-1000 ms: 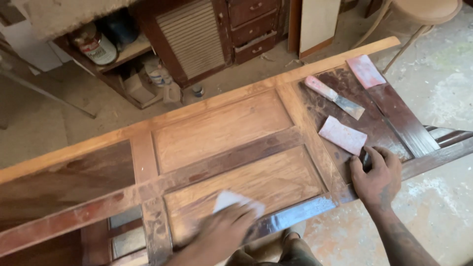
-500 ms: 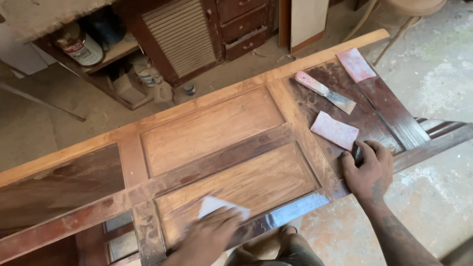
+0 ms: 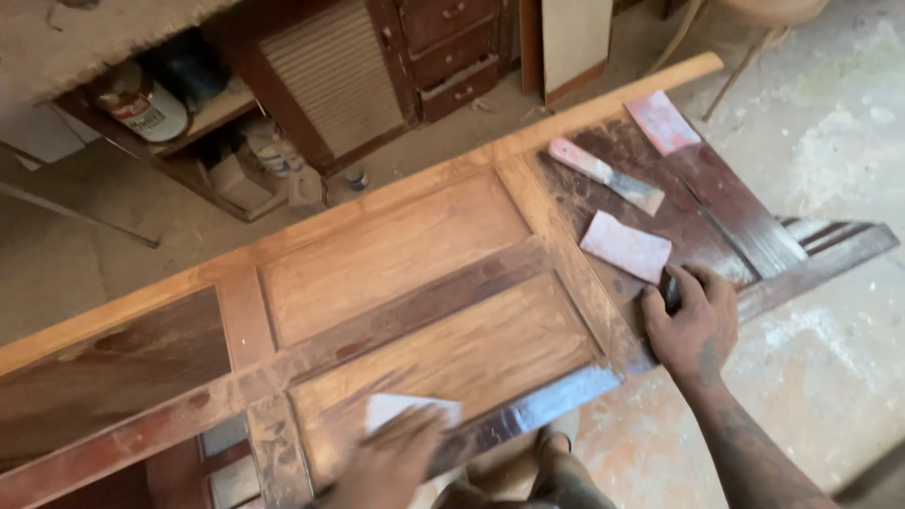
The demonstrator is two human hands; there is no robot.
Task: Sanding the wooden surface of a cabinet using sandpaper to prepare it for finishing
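I am looking down at a long panelled wooden door (image 3: 396, 283) lying flat, its long axis running from lower left to upper right, the pale sanded top rail ending at the far right. Its two middle panels are looking light and bare, while the left panel and the right end are showing dark, glossy brown finish; a shiny strip is running along the near edge.

My left hand (image 3: 391, 462) is pressing flat on a white sheet of sandpaper (image 3: 410, 410) at the near edge of the lower pale panel; it is blurred, fingers spread over the sheet rather than closed round it. My right hand (image 3: 693, 320) is resting on the dark right end, fingers curled loosely, gripping nothing that I can make out.

Just beside that hand a pink rectangle of sandpaper (image 3: 625, 246) is lying, with a pink-handled putty knife (image 3: 608, 176) beyond it and another pink sheet (image 3: 663, 122) near the far corner. Past the right end, open dusty concrete floor (image 3: 830, 151) is showing.
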